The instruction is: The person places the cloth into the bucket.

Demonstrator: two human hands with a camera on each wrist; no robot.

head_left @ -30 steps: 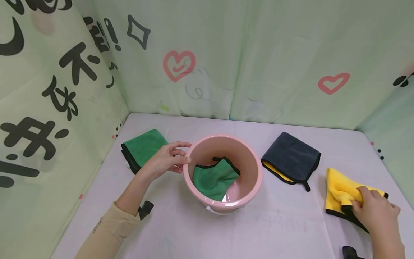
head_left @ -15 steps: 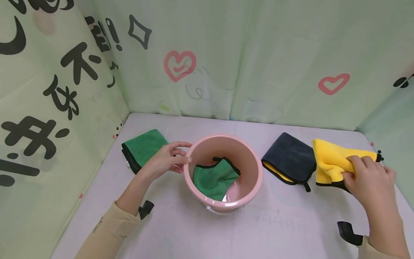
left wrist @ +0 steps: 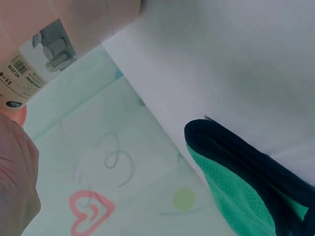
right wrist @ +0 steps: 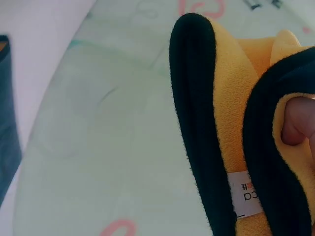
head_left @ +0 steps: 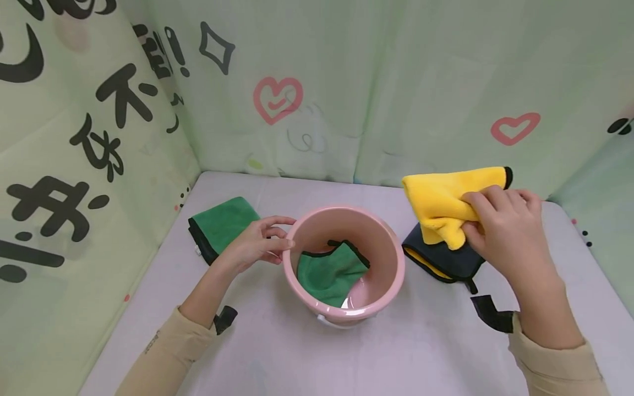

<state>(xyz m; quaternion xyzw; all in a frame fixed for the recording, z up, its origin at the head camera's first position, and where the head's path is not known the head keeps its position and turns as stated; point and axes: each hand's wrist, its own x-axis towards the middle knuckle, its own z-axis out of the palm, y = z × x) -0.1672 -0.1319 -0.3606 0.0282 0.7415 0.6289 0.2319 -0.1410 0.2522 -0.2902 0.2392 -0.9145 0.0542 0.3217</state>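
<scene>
Head view looks down over table; left wrist view sits close by pink bucket, right wrist view against yellow cloth, both also head-visible.

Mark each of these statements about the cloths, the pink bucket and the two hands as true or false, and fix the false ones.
1. The right hand grips a yellow cloth. True.
2. The pink bucket holds a yellow cloth. False: a green cloth lies in it.
3. The left hand touches the bucket's rim. True.
4. The dark grey cloth lies left of the bucket. False: it lies right of it; a folded green cloth lies left.
</scene>
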